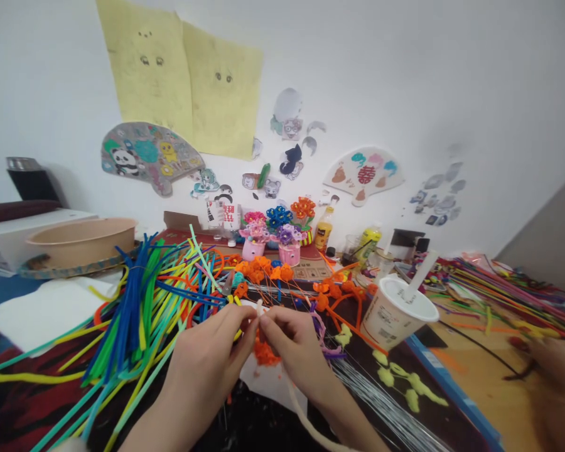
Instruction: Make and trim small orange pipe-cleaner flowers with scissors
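Cluttered dark tabletop [245, 420] against a white wall pinned with two yellow paper sheets [193, 81] and painted paper fans [145, 154]. Low and centre, left hand [211, 351] and right hand [294, 345] meeting fingertip to fingertip. Left grip pinched together on the upper end of a white pipe cleaner [302, 417]. Right grip likewise closed, pinching the same white stem just beside the left fingertips. Directly beneath the fingertips, touching both hands, an orange pipe-cleaner flower [265, 353], partly hidden by the right palm. White stem trailing down from there toward the near edge. To the left, a loose pile of pipe cleaners [141, 301] in blue, green and yellow, fanned across the tabletop. To the right, near the right hand, a lidded white cup [395, 314] with a straw, a bundle of thin wires [381, 402] and yellow fuzzy pieces [395, 376]. Farther back, finished orange flowers [263, 270] and small pink pots [289, 251] of flowers. Far right, another person's hand [555, 370], well apart.
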Action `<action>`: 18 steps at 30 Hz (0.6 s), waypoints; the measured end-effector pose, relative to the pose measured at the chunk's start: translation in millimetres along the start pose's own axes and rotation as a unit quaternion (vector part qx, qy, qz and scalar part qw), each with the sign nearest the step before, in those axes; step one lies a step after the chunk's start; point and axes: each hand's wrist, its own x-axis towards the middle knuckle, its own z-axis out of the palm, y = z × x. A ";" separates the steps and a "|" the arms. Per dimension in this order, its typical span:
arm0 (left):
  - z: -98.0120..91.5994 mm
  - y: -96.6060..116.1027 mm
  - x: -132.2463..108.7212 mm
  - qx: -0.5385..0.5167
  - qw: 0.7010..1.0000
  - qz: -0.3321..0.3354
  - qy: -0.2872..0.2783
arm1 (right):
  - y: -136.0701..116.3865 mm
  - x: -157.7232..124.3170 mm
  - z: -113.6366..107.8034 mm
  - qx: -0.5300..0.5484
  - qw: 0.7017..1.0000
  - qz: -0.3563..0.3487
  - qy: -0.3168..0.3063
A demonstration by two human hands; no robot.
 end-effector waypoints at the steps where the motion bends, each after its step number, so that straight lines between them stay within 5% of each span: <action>1: -0.1 0.3 -0.1 0.001 1.000 0.004 0.006 | 0.2 0.1 -0.2 -0.002 1.000 0.002 -0.001; 7: 0.8 6.7 1.5 -0.007 1.000 0.010 0.012 | -3.7 -0.8 3.4 -0.019 1.000 -0.002 -0.007; 13: -3.5 0.5 3.5 0.026 0.999 -0.025 0.034 | -8.5 -6.2 4.9 -0.161 0.982 -0.085 0.055; 18: -13.2 -17.5 4.0 0.034 0.995 -0.085 0.028 | -6.2 -6.0 -4.5 -0.103 0.992 -0.045 0.060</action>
